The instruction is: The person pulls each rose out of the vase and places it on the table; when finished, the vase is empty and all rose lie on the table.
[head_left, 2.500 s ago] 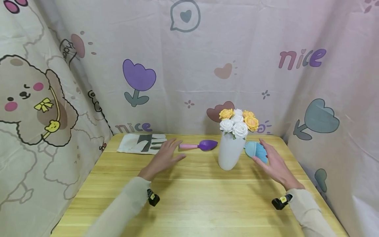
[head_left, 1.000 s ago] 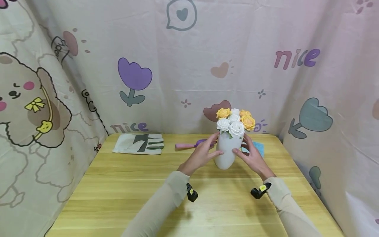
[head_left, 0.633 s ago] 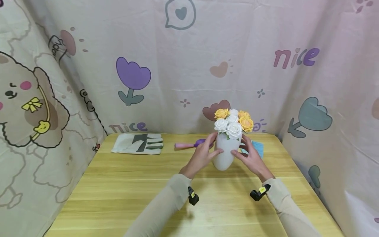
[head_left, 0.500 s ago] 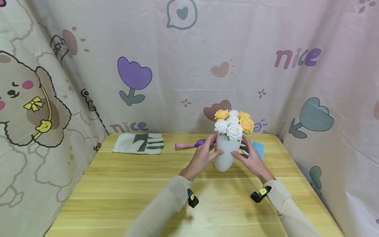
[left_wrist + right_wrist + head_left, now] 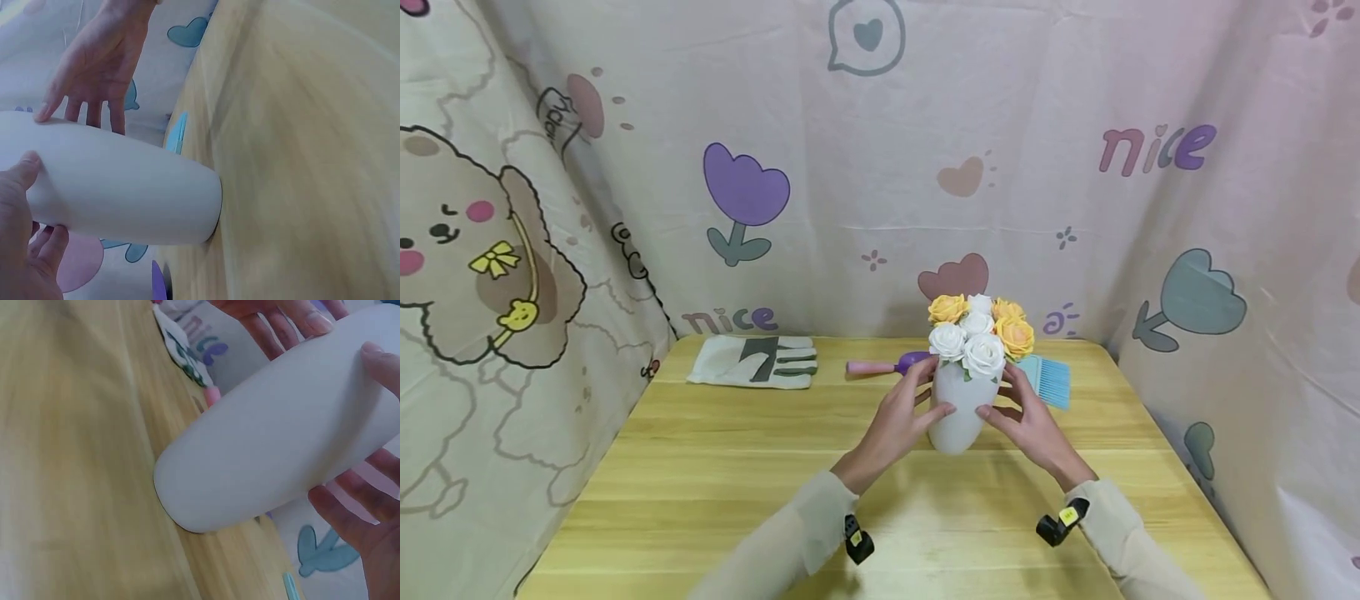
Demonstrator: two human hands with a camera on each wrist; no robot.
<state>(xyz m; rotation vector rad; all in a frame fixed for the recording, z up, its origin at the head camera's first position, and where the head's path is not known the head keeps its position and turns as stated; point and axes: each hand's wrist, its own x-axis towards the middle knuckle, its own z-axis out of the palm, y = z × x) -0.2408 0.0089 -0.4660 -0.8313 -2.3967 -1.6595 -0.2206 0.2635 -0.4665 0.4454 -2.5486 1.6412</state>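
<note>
the vase moved nearer, left hand and right hand gripping it.

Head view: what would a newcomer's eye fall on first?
Most likely the yellow and white roses in the white vase, right of the middle, held between the left hand and the right hand. Next might come the purple tulip print on the backdrop, upper left, and the winking cartoon animal at far left.
</note>
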